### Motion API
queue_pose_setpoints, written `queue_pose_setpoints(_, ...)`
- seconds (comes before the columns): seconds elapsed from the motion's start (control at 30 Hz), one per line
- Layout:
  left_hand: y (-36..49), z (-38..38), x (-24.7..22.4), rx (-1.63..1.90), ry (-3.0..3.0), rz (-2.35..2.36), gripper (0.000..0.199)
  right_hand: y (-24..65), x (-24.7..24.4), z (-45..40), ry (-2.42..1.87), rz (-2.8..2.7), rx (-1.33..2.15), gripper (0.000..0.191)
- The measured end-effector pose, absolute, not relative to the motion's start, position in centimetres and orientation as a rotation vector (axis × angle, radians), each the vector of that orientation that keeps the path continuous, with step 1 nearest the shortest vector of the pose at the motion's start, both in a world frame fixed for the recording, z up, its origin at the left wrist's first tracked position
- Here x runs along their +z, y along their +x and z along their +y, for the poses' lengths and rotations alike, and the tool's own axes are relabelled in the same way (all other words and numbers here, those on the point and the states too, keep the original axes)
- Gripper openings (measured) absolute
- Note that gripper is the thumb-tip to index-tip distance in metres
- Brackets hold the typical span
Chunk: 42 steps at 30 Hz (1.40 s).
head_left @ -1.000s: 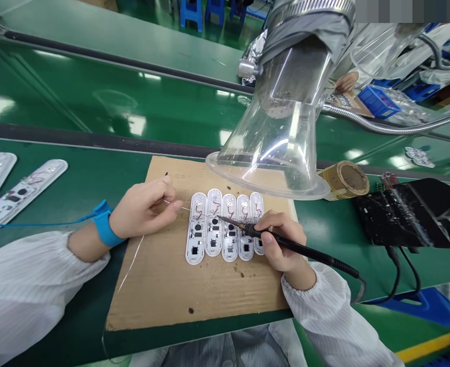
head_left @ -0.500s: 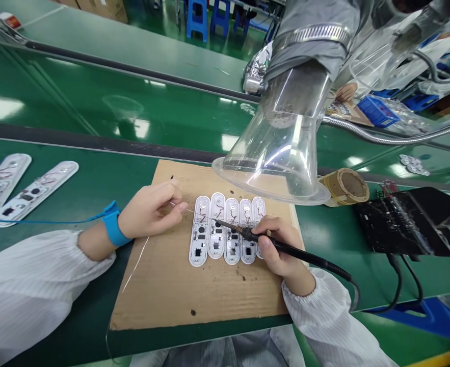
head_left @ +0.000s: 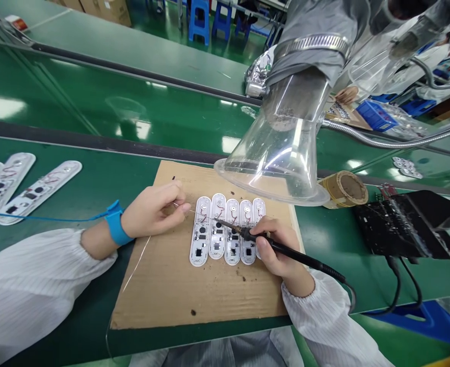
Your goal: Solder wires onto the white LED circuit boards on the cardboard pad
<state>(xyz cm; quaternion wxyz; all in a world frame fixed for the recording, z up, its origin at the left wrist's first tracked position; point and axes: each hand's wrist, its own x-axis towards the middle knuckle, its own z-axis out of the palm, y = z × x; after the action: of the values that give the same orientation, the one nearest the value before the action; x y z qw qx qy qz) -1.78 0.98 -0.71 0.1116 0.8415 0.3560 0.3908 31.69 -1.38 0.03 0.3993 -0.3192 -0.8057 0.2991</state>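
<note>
Several narrow white circuit boards (head_left: pixel 200 244) lie side by side on a brown cardboard sheet (head_left: pixel 163 290). My left hand (head_left: pixel 161 208), wearing a blue wrist strap (head_left: pixel 116 223), pinches a thin solder wire (head_left: pixel 136 265) left of the boards; the wire's end reaches over them. In my right hand (head_left: pixel 280 244) is a black soldering iron (head_left: pixel 297 253), held like a pen over the right-hand boards. Its tip points left and meets the wire end above the second board from the left; whether it touches the board is hard to tell.
A clear fume hood (head_left: pixel 274 153) hangs behind the boards. To the right are a round tan container (head_left: pixel 343 188) and a black metal stand (head_left: pixel 408 224). More boards (head_left: pixel 41 193) lie far left. Another person's hand (head_left: pixel 347 95) shows at upper right.
The view has shifted slightly. Both hands keep nearly the same pose, with the iron tip and wire still over the second board.
</note>
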Motion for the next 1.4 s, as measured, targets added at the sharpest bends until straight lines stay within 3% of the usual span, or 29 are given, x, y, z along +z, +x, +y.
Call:
queue_pose_setpoints(0.5, -1.7, 1.0, -0.7, 1.107, 2.431, 1.08, 0.023, 31.9, -0.3, -1.5, -0.843, -2.004, 0.795, 0.006)
queue_pose_setpoints(0.83, -2.1, 1.1, -0.6, 1.126, 2.291, 1.07, 0.023, 32.7, -1.8, -1.9, -0.909, -1.803, 0.857, 0.013)
queue_pose_setpoints(1.4, -2.1, 1.1, -0.3, 1.056, 2.298, 1.144, 0.027, 31.1, 0.2, -2.5, -0.8, -2.037, 0.813, 0.011)
